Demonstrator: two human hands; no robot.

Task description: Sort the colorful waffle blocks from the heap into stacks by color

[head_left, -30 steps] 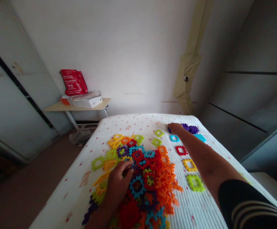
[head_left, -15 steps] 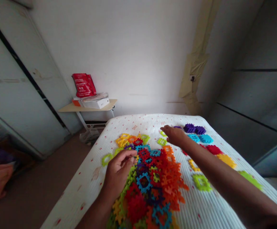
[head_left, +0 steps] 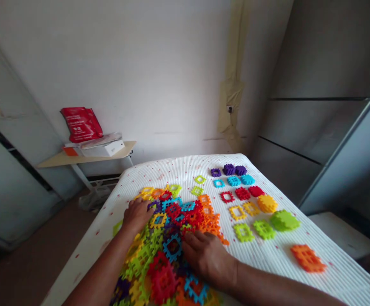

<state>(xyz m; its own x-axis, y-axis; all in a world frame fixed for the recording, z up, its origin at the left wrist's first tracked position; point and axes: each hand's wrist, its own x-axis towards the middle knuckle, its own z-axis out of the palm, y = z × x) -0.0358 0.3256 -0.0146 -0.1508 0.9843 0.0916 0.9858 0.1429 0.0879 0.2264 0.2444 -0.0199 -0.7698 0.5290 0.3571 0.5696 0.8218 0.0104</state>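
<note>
A heap of colourful toothed plastic building tiles (head_left: pixel 153 242) covers the near left of the bed. My left hand (head_left: pixel 138 216) rests palm down on the heap's left side, fingers apart and partly hidden, with a purple tile (head_left: pixel 155 206) at their tips. Across the heap's right side lies my right hand (head_left: pixel 208 257), its fingers loosely spread and bent down among the tiles. Beside its fingertips is a blue square frame tile (head_left: pixel 172 247). No held tile shows in either hand. Two light green frame tiles (head_left: pixel 197 191) lie apart beyond the heap.
Rows of sorted tiles stand on the right: purple (head_left: pixel 229 169), blue (head_left: pixel 233 181), red (head_left: pixel 243 194), yellow (head_left: pixel 267 203) and green (head_left: pixel 284 220). An orange stack (head_left: pixel 308 258) sits nearer. A side table (head_left: pixel 60 159) with a red bag (head_left: pixel 82 124) is at the left wall.
My right hand has come back from the far green frames to the heap. My left hand has moved left and lower onto the tiles. The view has turned right, showing the sorted rows and orange stack.
</note>
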